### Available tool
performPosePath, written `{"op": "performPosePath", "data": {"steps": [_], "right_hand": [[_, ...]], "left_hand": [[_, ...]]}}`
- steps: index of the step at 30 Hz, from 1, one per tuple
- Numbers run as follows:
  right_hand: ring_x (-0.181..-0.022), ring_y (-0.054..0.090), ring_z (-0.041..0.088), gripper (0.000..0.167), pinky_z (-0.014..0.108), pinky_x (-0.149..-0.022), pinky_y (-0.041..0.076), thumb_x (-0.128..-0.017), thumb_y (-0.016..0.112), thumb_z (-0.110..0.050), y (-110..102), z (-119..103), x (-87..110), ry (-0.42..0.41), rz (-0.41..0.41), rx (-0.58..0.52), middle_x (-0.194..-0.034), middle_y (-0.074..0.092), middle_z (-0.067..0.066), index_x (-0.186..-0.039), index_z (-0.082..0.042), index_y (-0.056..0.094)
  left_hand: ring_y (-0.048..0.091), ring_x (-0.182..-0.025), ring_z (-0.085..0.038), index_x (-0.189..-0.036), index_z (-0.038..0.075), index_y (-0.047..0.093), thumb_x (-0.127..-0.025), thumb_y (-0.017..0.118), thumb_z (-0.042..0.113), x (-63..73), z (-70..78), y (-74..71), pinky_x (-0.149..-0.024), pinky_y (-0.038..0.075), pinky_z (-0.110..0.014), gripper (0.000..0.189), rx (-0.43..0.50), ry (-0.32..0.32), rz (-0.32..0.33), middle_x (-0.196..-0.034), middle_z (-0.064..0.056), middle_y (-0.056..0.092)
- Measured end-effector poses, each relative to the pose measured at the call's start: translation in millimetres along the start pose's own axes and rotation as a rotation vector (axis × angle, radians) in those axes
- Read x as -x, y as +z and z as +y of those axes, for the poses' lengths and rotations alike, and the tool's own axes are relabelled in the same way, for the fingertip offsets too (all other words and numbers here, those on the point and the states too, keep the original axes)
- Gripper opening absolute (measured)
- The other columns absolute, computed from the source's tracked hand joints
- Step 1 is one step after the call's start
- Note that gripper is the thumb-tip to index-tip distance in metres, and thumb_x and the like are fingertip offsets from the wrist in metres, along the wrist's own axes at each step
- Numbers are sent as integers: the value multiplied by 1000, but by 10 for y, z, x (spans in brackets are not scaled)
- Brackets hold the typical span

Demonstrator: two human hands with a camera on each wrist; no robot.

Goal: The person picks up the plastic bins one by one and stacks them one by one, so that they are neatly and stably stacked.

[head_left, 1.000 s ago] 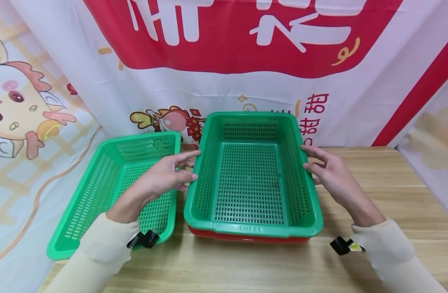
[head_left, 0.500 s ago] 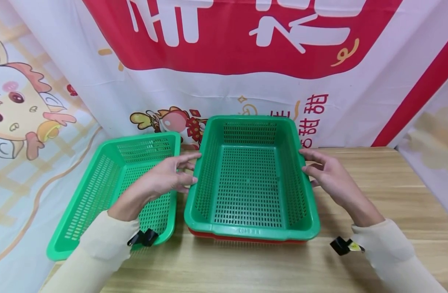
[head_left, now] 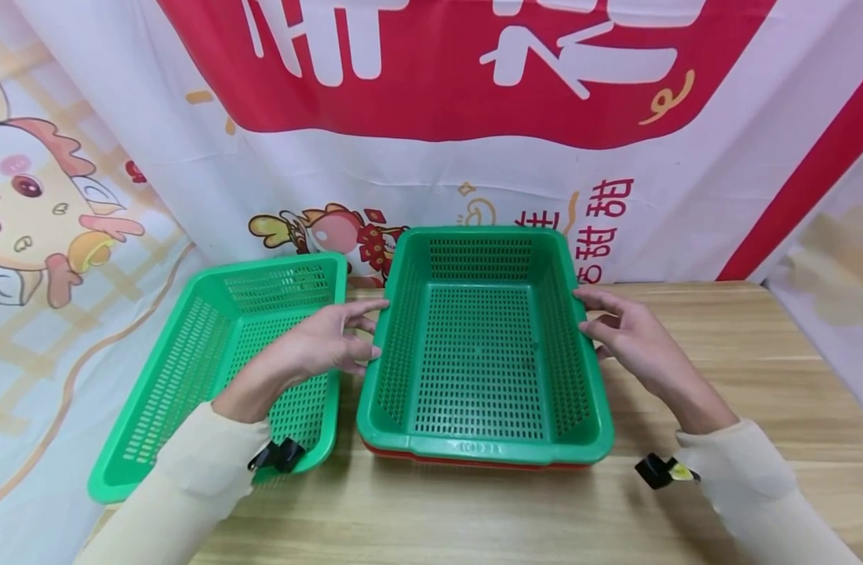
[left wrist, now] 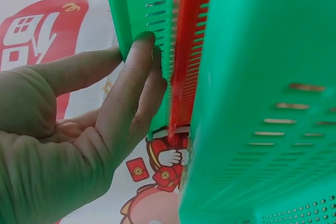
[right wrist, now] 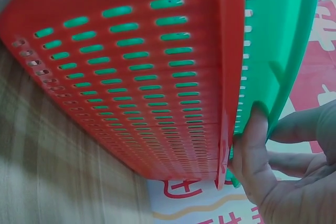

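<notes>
A darker green perforated plastic basket (head_left: 484, 450) sits nested inside a red perforated basket (right wrist: 226, 77), its rim a little above the red rim at the sides. My left hand (head_left: 322, 341) pinches the green basket's left rim, thumb on the outer edge and fingers curled under it. On the opposite side my right hand (head_left: 632, 333) pinches the right rim in the same way. From above, only a thin strip of the red basket shows along the front. Nothing lies inside the green basket.
A lighter green basket (head_left: 276, 264) stands just left of the stack, partly beneath my left forearm. The wooden table (head_left: 742, 361) extends to the right and front. A printed cloth (head_left: 431, 169) hangs close behind the baskets.
The darker green basket has settled lower into the red one and shifted slightly toward me. Both hands moved down with it, still gripping its rim. The lighter green basket stayed put.
</notes>
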State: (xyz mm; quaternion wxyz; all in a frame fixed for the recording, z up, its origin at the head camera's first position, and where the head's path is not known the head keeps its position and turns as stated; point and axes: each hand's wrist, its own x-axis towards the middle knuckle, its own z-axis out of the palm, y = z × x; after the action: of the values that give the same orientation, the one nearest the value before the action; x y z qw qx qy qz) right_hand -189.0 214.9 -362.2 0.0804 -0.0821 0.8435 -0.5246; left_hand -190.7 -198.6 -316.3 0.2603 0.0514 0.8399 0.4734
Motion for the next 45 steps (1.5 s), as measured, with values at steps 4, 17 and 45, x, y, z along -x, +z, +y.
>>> {"op": "performPosePath", "data": {"steps": [4,17,45], "right_hand": [[-105,67,22,56,29,-75,64,-108,55,-14,-1,2,1,2,3,11,-149,50,25,-160,-3,38],[-103,66,27,54,29,-73,64,-107,57,-14,22,14,-7,17,20,49,-149,54,24,-158,-5,44],[-90,67,22,51,31,-71,65,-106,60,-14,36,26,-6,41,23,59,-127,64,24,-154,-2,48]], "left_hand": [[69,-111,-27,-167,20,29,-98,61,-3,-11,7,-4,-89,65,-43,79,1,-8,-6,-149,-25,43],[69,-105,-25,-166,19,31,-95,60,-6,-43,34,11,-88,65,-43,81,-21,-36,3,-133,-20,47],[64,-95,-22,-166,14,30,-98,68,0,-47,85,34,-89,65,-44,78,-106,-41,1,-122,-18,49]]}}
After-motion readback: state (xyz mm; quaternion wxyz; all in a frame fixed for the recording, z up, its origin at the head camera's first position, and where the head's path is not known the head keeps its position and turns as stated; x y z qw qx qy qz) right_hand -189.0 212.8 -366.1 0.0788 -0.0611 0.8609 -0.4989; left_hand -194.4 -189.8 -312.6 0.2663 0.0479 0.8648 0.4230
